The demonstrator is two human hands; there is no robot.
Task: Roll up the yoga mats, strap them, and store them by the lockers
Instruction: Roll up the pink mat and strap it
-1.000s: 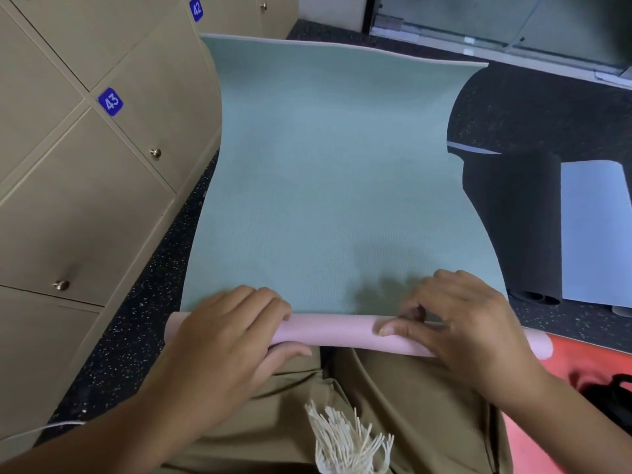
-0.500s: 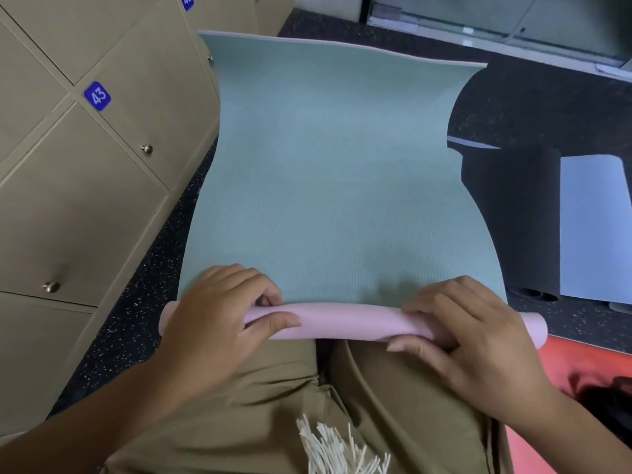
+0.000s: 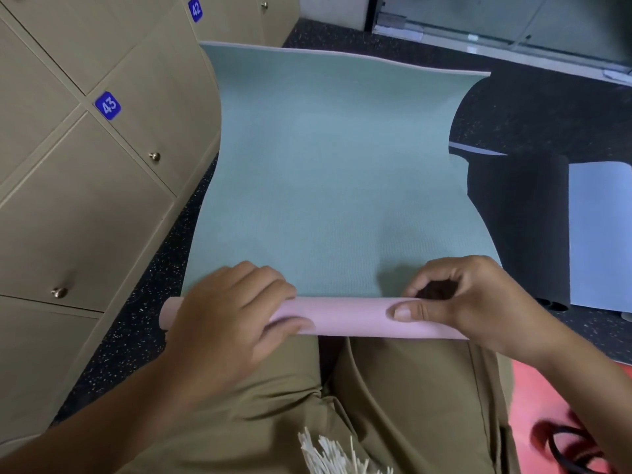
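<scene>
- ok so from my feed, the lockers (image 3: 85, 186) run right along the left edge of the green mat (image 3: 335, 186): beige doors, small brass knobs, blue number tags 43 (image 3: 108, 105) and 42 (image 3: 195, 8). Only a thin strip of dark speckled floor (image 3: 136, 323) sits between them and the mat.
- right of the green mat there's a black mat (image 3: 519, 227) lying partly rolled, with a light blue one (image 3: 602, 234) just beyond it. A red mat (image 3: 547, 398) pokes out by my right knee with some dark strap-looking thing on it, too blurry to call.
- nothing sits on the green mat's flat part. My khaki trousers (image 3: 393, 405) are right up against the near side of the roll, and some white fringe (image 3: 335, 453) hangs at the bottom.
- the green mat is flat on the floor, stretching straight away from me, with the far edge curling up a bit.
- its near end is wound into a slim roll (image 3: 355, 316) whose long axis runs left-right across my knees.
- looks: dull sage green on top with a fine ribbed texture, pale pink underside, so the roll shows pink.
- left hand (image 3: 232, 319) is curled over the roll's left part, thumb on the near side, holding it.
- right hand (image 3: 478, 299) grips the right part, thumb flat on the pink, fingers hooked over the far side.
</scene>
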